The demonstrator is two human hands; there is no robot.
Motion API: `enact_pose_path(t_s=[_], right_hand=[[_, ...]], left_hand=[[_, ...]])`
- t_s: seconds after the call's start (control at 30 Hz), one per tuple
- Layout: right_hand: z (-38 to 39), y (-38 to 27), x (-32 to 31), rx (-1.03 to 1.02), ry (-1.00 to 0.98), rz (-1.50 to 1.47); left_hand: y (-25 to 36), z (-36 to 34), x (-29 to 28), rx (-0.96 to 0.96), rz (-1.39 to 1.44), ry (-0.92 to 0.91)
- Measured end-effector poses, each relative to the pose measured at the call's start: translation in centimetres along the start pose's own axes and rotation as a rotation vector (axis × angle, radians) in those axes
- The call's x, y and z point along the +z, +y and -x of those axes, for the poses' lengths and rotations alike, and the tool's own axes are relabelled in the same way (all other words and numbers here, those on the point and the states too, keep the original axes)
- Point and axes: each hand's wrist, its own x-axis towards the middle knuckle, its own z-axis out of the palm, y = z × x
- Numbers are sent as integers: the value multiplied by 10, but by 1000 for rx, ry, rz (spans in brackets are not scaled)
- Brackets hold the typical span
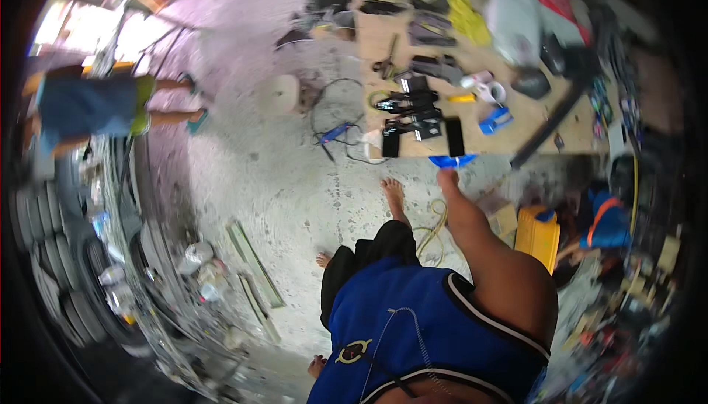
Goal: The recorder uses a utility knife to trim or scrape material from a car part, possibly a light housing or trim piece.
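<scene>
My right arm stretches toward the table edge, where my right hand (447,178) is at a blue object (463,161); its fingers are too small and hidden to read. My left hand (318,366) shows low beside my blue top, fingers curled, with whatever they may hold hidden. On the plywood table (531,135) lie black devices (413,102), two dark slabs (455,136) at the front, a blue tool (495,120), white rolls (490,88), a long black bar (546,125) and a yellow cloth (468,21).
Another person (88,109) in a grey-blue top stands at left by racks of metal (147,234). A white stool (280,94), cables with a blue tool (335,133), long strips (254,264) and a hose (431,234) are on the floor. A yellow container (535,234) and clutter sit at right.
</scene>
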Motion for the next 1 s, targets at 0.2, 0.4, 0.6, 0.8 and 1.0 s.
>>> enact_pose_path(t_s=[0.2, 0.4, 0.6, 0.8, 1.0], right_hand=[[198, -100, 57, -580, -496, -57], [332, -244, 120, -806, -836, 54], [482, -334, 200, -1019, -681, 237], [625, -325, 245, -1208, -986, 539], [659, -282, 263, -1058, -885, 1078]], left_hand=[[-124, 70, 103, 241, -415, -84], [-188, 94, 148, 248, 160, 169], [-242, 79, 110, -543, 1110, 302], [-290, 92, 98, -910, 1447, 537], [-295, 90, 159, -1132, 1492, 411]])
